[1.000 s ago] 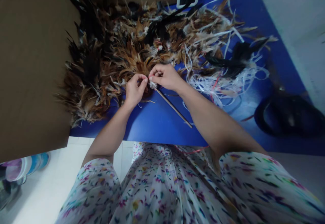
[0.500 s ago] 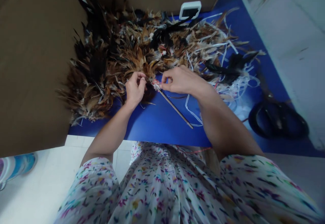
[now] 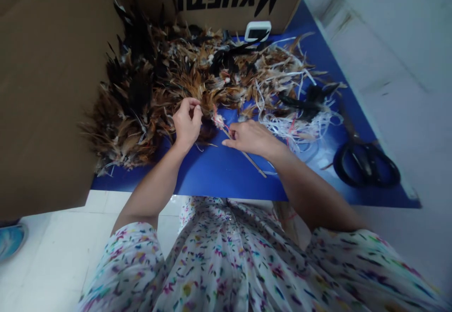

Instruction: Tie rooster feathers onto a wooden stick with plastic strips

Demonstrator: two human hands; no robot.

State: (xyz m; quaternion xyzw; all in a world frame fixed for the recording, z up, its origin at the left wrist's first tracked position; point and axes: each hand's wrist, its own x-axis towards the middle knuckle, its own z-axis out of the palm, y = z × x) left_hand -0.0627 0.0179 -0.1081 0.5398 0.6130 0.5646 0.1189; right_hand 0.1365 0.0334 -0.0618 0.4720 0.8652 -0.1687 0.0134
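Brown and black feathers point(image 3: 192, 78) lie in a thick heap on the blue tabletop. At the heap's front edge, my left hand point(image 3: 187, 122) is closed, thumb against forefinger; whatever it pinches is too small to make out. Just right of it is a feather bundle's pale, fluffy base point(image 3: 219, 120), wound with red string. A thin stick point(image 3: 253, 163) runs from that base toward the table's front. My right hand point(image 3: 249, 136) is over the stick, its curled fingers pinching the red string point(image 3: 227, 127), while the thumb points left.
White plastic strips point(image 3: 300, 126) lie tangled at the right. Black-handled scissors point(image 3: 367, 165) rest near the table's right edge. Behind the feathers are a white device with a dark screen point(image 3: 258, 31) and a cardboard box point(image 3: 226, 12); a cardboard panel point(image 3: 49, 90) borders the left.
My right hand has moved down and slightly away from the bundle's base, drawing red string with it. My left hand has hardly moved. The view has shifted a little.
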